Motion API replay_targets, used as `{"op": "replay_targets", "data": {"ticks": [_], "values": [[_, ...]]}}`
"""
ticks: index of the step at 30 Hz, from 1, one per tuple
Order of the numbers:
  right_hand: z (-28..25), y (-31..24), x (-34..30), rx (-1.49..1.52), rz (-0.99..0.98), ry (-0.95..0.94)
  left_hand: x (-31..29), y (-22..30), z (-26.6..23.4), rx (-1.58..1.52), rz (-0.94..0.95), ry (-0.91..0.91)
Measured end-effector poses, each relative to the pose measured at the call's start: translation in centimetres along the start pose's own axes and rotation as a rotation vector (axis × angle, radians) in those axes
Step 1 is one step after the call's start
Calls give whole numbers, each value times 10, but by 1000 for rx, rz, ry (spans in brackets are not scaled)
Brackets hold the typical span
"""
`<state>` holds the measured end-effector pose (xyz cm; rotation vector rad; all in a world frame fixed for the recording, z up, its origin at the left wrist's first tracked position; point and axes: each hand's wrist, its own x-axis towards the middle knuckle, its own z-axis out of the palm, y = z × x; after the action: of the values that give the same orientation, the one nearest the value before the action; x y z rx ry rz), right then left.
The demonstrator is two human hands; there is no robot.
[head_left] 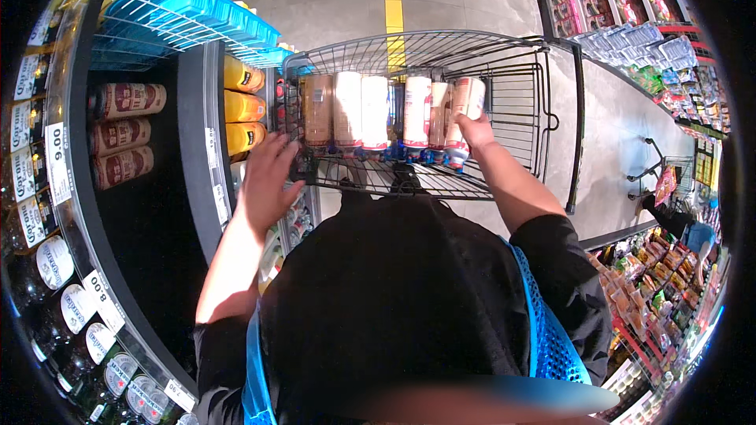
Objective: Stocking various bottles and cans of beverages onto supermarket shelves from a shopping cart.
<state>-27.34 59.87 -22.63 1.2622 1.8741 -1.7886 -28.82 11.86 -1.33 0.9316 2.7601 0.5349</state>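
Observation:
My right hand [475,132] is wrapped round a tall cylindrical bottle [470,96] with a cream label, at the right end of a row in a black wire shopping cart [516,83]. More such bottles [375,110] with pale and red labels stand in the cart to its left, and a brown one [318,110] is near the cart's left end. My left hand [270,173] holds nothing; its fingers are spread beside the cart's left end and the shelf edge. Whether its fingertips touch the cart I cannot tell.
On the left are shelves with yellow-orange bottles [245,106], brown bottles with pinkish labels [122,138] and dark bottles below. A blue plastic tray [197,9] sits in a wire rack above. Packaged goods [661,267] fill displays at right, near another cart [673,177].

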Motion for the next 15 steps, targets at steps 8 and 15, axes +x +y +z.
{"op": "replay_targets", "data": {"ticks": [8, 15], "values": [[-5, 38, 40, -790, -191, 486, -79, -23, -19, 125, -302, 117], [11, 28, 21, -669, -168, 452, -115, -41, -34, 249, -346, 220]]}}
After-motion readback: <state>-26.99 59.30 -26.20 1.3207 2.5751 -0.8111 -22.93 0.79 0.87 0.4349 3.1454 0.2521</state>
